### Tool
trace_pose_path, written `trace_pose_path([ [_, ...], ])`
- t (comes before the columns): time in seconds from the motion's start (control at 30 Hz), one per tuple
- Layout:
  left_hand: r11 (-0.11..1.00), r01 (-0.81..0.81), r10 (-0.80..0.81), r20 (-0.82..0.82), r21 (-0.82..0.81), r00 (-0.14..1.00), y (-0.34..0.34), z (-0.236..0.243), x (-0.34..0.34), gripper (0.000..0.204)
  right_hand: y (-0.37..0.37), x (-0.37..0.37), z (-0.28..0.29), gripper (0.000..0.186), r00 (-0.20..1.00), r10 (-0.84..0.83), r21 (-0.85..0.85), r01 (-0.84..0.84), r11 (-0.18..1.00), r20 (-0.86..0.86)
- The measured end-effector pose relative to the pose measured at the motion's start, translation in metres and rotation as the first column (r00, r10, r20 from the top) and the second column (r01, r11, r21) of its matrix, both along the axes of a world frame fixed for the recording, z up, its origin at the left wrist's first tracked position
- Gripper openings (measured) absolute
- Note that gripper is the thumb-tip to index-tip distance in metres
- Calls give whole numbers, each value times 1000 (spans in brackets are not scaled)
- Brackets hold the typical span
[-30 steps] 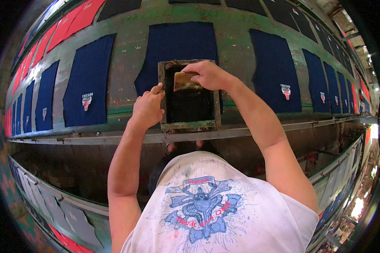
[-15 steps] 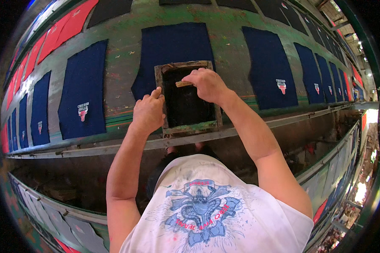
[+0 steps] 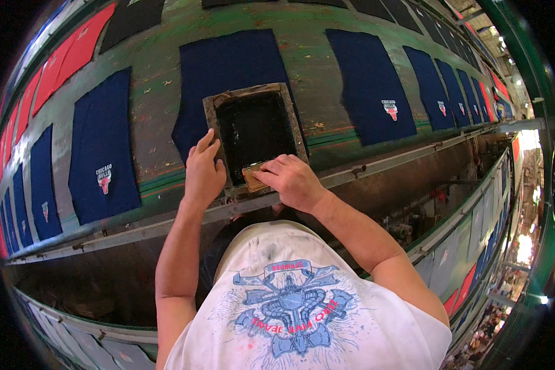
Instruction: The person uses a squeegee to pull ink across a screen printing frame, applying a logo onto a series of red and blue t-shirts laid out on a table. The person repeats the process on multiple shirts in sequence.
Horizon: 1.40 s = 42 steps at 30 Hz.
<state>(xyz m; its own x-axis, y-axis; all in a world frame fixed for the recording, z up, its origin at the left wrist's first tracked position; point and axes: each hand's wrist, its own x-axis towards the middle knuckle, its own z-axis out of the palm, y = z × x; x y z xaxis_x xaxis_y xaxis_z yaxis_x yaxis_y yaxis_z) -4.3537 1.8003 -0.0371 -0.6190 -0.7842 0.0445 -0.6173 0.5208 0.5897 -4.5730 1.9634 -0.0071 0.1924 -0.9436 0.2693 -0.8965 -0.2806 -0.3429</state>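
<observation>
A wooden printing screen point(image 3: 283, 103) with a dark mesh lies on a navy fabric piece point(image 3: 222, 58). My left hand point(image 3: 204, 165) grips the screen's left side, index finger extended along its edge. My right hand point(image 3: 290, 182) is closed on a wooden-handled squeegee point(image 3: 251, 182) at the near end of the mesh. Navy pieces with small white-and-red prints lie to the left point(image 3: 102, 123) and right point(image 3: 369, 74) of the screen.
The long, sloped green table point(image 3: 148, 43) carries rows of red point(image 3: 77, 46) and black fabric pieces point(image 3: 126, 28) farther back. A metal rail point(image 3: 372, 168) runs along its near edge. Below it, another rack holds grey pieces point(image 3: 475, 222). My shirt fills the bottom.
My right hand and squeegee have moved from the far end of the mesh down to the near end. My left hand stays on the frame. The view has tilted slightly.
</observation>
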Motion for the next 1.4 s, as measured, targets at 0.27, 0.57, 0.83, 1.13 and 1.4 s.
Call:
trace_pose_path([
  [0.27,951,-280,309,-407,129,860,28,-55,-20,54,7,0,0,34,999,-8,64,10,998,-40],
  [0.57,951,-304,291,-464,49,837,39,-61,-24,58,25,-49,-12,63,849,-307,44,320,946,431],
  [0.83,944,-282,158,-514,-173,843,62,-24,-29,44,31,-105,-57,82,487,-525,535,133,834,698],
  [1.13,853,-521,437,-497,-36,749,90,44,31,49,21,-85,-17,102,370,-127,254,-318,913,920],
  [1.4,626,-775,724,-433,86,536,185,79,117,23,11,-39,1,101,255,11,186,-732,655,967],
])
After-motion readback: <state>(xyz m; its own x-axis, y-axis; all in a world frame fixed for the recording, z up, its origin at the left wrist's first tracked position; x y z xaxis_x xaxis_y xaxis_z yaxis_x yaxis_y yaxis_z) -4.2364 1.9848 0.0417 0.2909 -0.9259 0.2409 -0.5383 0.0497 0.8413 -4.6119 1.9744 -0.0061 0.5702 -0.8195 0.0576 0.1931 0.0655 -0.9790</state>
